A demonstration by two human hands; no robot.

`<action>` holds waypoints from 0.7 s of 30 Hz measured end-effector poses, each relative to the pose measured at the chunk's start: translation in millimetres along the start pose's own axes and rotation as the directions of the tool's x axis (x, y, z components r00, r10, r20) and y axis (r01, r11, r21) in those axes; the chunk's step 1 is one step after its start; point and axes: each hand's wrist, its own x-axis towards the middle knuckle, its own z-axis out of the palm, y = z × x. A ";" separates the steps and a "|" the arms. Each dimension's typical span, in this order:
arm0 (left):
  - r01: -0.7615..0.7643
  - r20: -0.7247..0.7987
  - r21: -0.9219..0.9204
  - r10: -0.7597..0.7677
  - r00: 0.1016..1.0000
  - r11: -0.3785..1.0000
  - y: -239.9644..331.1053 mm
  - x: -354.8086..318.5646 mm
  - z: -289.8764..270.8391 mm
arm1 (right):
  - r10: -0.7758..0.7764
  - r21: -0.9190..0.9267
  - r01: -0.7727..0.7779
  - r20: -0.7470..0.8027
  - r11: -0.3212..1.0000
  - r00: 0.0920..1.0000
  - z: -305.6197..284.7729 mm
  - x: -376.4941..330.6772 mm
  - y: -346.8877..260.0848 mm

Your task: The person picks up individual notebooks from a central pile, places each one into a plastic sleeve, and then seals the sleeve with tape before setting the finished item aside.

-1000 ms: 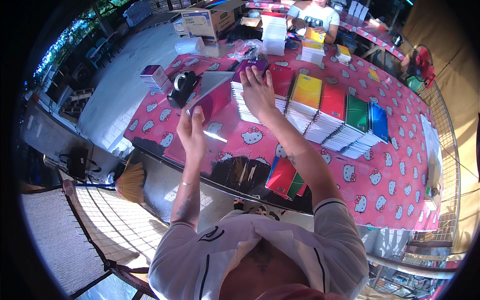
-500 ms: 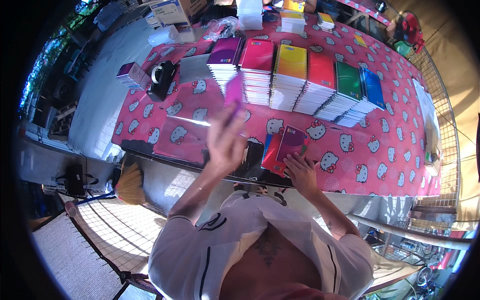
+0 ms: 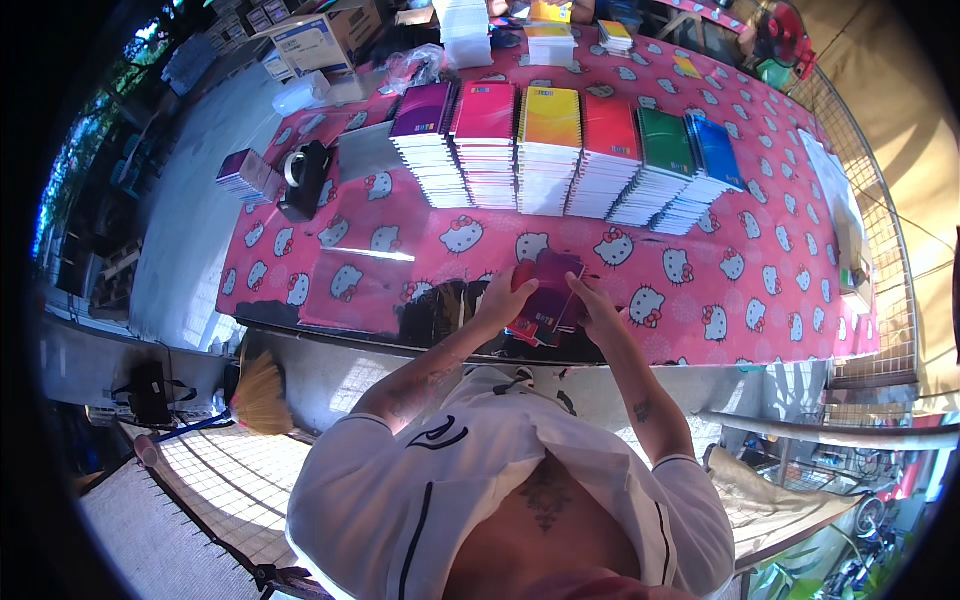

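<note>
Both hands are at a small pile of spiral notebooks near the table's front edge, with a purple cover on top and red edges showing below. My left hand grips the pile's left side, thumb on the cover. My right hand grips its right side. Beyond it stands a row of tall notebook stacks: purple, pink-red, yellow, red, green and blue.
A black tape dispenser and a short notebook stack sit at the left. White stacks, a cardboard box and another person's hands are at the far side. A red fan stands far right. The tablecloth is pink.
My left hand has come back from beside the purple stack with a purple notebook to the small pile. Both hands now hold the pile's sides, where only my right hand was resting before.
</note>
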 end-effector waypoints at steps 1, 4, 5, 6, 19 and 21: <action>0.062 0.047 -0.185 -0.054 0.997 0.981 -3.3 -0.5 -1.2 | 0.048 0.012 -0.048 0.060 0.999 0.997 9.7 5.3 8.2; 0.251 0.254 -0.632 -0.110 0.961 0.733 -15.2 -4.9 -12.6 | -0.254 -0.129 0.239 -0.113 0.962 0.961 36.1 29.8 44.4; 0.309 0.312 -0.744 -0.101 0.945 0.593 -24.2 -7.1 -22.0 | -0.240 -0.009 0.241 -0.161 0.970 0.957 64.1 6.3 24.5; 0.265 0.273 -0.730 -0.087 0.958 0.630 -33.6 -11.8 -30.4 | -0.165 0.015 0.166 -0.076 0.986 0.983 64.6 11.3 23.0; -0.709 0.164 -0.090 0.712 0.682 0.700 0.7 -45.7 -115.9 | -0.465 0.283 0.406 0.184 0.869 0.866 100.0 -35.0 -11.3; -0.303 0.254 -0.476 0.459 0.851 0.825 -12.6 -33.8 -109.7 | -0.728 0.047 0.761 0.336 0.647 0.598 91.5 -27.5 3.2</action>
